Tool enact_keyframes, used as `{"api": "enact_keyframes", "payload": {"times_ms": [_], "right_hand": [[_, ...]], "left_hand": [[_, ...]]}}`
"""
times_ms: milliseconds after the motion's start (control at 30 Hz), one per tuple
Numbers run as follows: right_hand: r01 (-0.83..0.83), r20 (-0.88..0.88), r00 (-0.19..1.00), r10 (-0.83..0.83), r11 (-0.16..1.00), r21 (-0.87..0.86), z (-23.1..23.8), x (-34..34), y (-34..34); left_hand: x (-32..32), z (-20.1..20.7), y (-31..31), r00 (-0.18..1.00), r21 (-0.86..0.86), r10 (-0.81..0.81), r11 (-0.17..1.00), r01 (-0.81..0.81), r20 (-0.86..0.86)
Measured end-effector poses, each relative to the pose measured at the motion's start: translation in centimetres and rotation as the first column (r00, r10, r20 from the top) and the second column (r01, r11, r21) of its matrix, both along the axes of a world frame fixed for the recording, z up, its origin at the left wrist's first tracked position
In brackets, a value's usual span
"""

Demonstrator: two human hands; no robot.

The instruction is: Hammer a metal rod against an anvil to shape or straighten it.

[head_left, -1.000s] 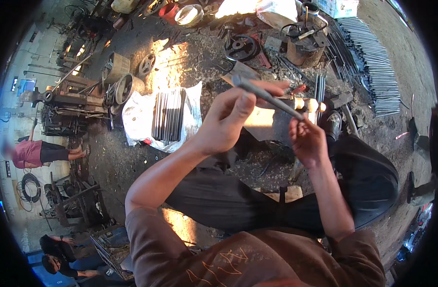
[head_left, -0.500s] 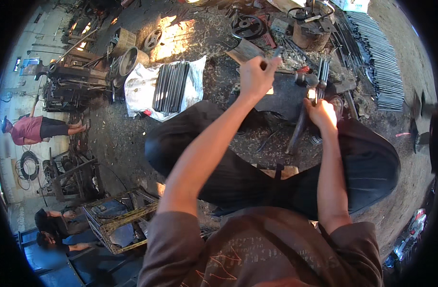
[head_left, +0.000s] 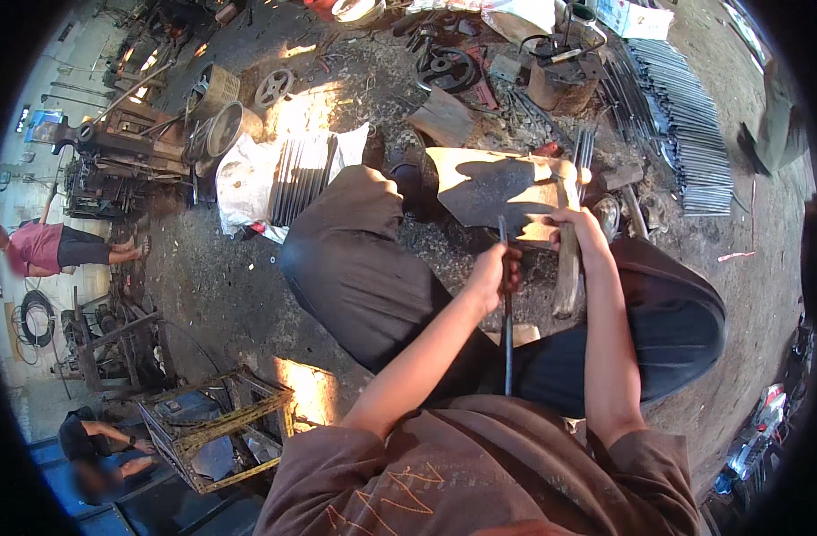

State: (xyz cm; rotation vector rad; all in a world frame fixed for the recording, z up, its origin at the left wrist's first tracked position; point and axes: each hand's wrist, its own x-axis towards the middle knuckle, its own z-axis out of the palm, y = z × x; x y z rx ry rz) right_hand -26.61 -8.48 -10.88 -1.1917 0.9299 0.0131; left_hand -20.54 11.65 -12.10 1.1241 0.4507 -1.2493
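Note:
My left hand (head_left: 491,275) is closed around a thin dark metal rod (head_left: 508,344), which points from the block toward my body. My right hand (head_left: 582,234) grips the wooden handle of a hammer (head_left: 566,277); the handle's end points toward me and the hammer's head lies over the far right of a metal block. That broad flat block (head_left: 480,198) stands between my knees, partly sunlit and crossed by the shadow of my arms. Just beyond the hammer's head is a small bundle of metal rods (head_left: 586,147).
Dark rods (head_left: 294,183) lie on a white sack (head_left: 239,188) at left. A long row of rods (head_left: 690,134) fills the far right. A second hammer (head_left: 634,201) lies right of the block. Pulleys, buckets, a metal frame (head_left: 208,429) and two people (head_left: 47,247) are farther left.
My left hand has come back from beyond the block toward my body, with the rod now lying lengthwise. The hammer's handle has swung straighter toward me. The whole view has shifted slightly.

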Motion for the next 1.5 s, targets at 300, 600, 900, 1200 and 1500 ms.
{"api": "enact_keyframes", "payload": {"times_ms": [300,600,900,1200,1500], "right_hand": [[0.070,0.133,0.989,-0.069,0.998,-0.003,3.7,-0.8,2.2],[0.025,0.131,0.990,0.055,0.840,-0.543,7.0,0.5,2.3],[-0.089,0.005,0.994,0.106,0.853,-0.515,2.5,-0.1,3.1],[-0.127,0.010,0.982,0.188,0.701,-0.701,2.2,0.9,3.1],[-0.176,-0.043,0.974,0.222,0.623,-0.762,5.3,1.9,3.3]], "left_hand": [[-2.1,-0.1,-0.9,0.974,-0.097,-0.173,0.982,0.160,-0.146],[0.1,-0.3,-1.4,0.979,-0.058,-0.124,0.992,0.116,-0.160],[0.9,-1.0,-2.3,0.997,0.077,-0.012,0.997,0.006,0.080],[-1.1,-2.7,-1.5,0.982,0.161,-0.060,0.987,0.031,0.181],[0.7,-2.5,-0.8,0.995,-0.024,-0.068,0.997,0.070,0.067]]}}
